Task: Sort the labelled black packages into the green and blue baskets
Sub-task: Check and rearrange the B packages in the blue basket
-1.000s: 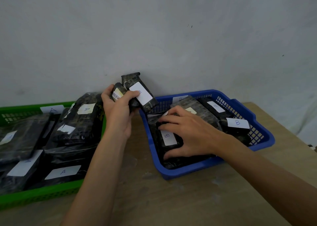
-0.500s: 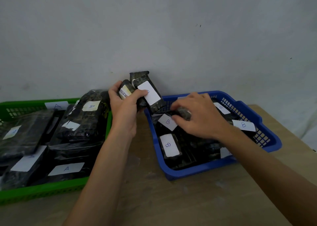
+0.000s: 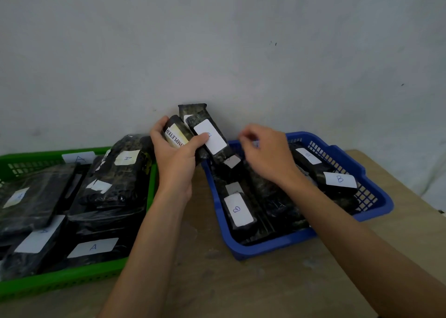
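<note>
My left hand [image 3: 176, 163] is shut on a bunch of small black packages [image 3: 210, 136], held up near the wall between the two baskets; one shows a white label, another a yellowish printed label. My right hand [image 3: 268, 156] hovers over the back of the blue basket [image 3: 277, 245], fingers loosely curled with nothing in them, just right of the held bunch. The blue basket holds black packages labelled B [image 3: 237, 209]. On the left, the green basket [image 3: 72, 281] is full of black packages labelled A [image 3: 93, 246].
Both baskets sit on a wooden table [image 3: 229, 288] that stands against a plain grey wall [image 3: 217, 40]. A strip of bare table runs between the baskets, under my left forearm. The table's right edge lies just beyond the blue basket.
My right hand let go of a package in the blue basket, then lifted and moved back toward the bunch. My left hand kept holding the bunch, raised slightly.
</note>
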Demonstrator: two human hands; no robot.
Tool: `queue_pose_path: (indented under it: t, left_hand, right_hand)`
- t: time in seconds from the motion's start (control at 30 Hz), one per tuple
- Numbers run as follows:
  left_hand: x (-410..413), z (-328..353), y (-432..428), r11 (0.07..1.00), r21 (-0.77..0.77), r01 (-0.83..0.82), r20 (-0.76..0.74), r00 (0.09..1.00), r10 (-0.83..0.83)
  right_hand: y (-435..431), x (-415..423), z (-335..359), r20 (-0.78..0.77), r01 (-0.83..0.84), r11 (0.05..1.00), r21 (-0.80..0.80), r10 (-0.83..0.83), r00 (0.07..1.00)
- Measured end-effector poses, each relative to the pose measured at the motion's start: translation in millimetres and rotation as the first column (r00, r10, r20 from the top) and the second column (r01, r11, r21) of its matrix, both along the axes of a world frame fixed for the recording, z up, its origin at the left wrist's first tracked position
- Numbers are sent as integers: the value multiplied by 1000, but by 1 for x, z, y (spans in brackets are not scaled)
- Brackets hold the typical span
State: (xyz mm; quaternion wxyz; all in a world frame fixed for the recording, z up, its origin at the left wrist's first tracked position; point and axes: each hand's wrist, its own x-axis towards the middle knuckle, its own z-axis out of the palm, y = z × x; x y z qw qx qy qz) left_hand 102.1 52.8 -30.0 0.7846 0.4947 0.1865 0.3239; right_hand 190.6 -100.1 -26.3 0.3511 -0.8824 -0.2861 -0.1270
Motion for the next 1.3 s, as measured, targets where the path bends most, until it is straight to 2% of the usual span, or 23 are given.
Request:
queue_pose_path:
  t: [0.03, 0.1, 0.2, 0.27, 0.3, 0.37, 0.47, 0.53, 0.6, 0.8, 0.93, 1.1, 1.13, 1.2, 1.23, 1.3]
  left_hand:
    - [0, 1, -3, 1000, 22, 10, 6, 1000, -10]
    - [0, 1, -9, 996, 73, 57, 8, 998, -58]
    - [-1, 2, -20, 979, 151, 134, -15, 991, -134]
    - [-2, 4, -21, 983, 140, 115, -8, 993, -115]
    - [-2, 5, -19, 987, 127, 96, 2, 995, -97]
    - [-2, 8, -11, 991, 121, 65, 12, 998, -67]
    - [-2, 8, -4, 991, 123, 54, 20, 998, -57]
    - [-2, 7, -4, 990, 126, 56, 6, 998, -57]
    - [-2, 6, -4, 989, 138, 58, -12, 998, -57]
    - [0, 1, -9, 972, 195, 133, -85, 989, -118]
    - [-1, 3, -14, 948, 222, 229, -117, 971, -207]
    - [-4, 6, -21, 896, 290, 335, -160, 940, -300]
    - [-4, 6, -22, 895, 285, 343, -158, 938, -309]
    - [-3, 4, -23, 903, 270, 334, -150, 941, -303]
    - [-2, 3, -23, 909, 264, 322, -149, 945, -292]
    - [0, 0, -23, 918, 257, 302, -147, 951, -272]
  right_hand:
    - [-4, -7, 8, -133, -2, 983, 182, 26, 991]
    - [-8, -26, 18, -372, -55, 944, 325, 181, 910]
    - [-15, -41, 19, -429, -59, 913, 405, 247, 869]
    - [-26, -43, 21, -430, 22, 872, 489, 219, 876]
    - [-34, -43, 22, -421, 56, 877, 478, 173, 890]
    - [-49, -42, 22, -371, 79, 938, 338, 56, 927]
    - [-58, -48, 20, -232, 29, 999, 14, -25, 972]
    - [-57, -60, 15, -145, 16, 977, -212, -48, 988]
    - [-54, -71, 9, -95, 5, 944, -329, -38, 995]
    - [-55, -79, -11, -75, -85, 911, -403, 60, 995]
    - [-61, -79, -6, 15, -49, 837, -546, 68, 998]
    - [-68, -68, 1, -15, -78, 830, -552, 84, 996]
    - [-71, -65, 1, 2, -49, 864, -501, 57, 998]
    - [-77, -55, 1, 125, 123, 934, -335, -85, 988]
    - [-80, -50, -1, 169, 206, 923, -326, -157, 973]
    - [-85, -43, -5, 83, 216, 856, -469, -200, 976]
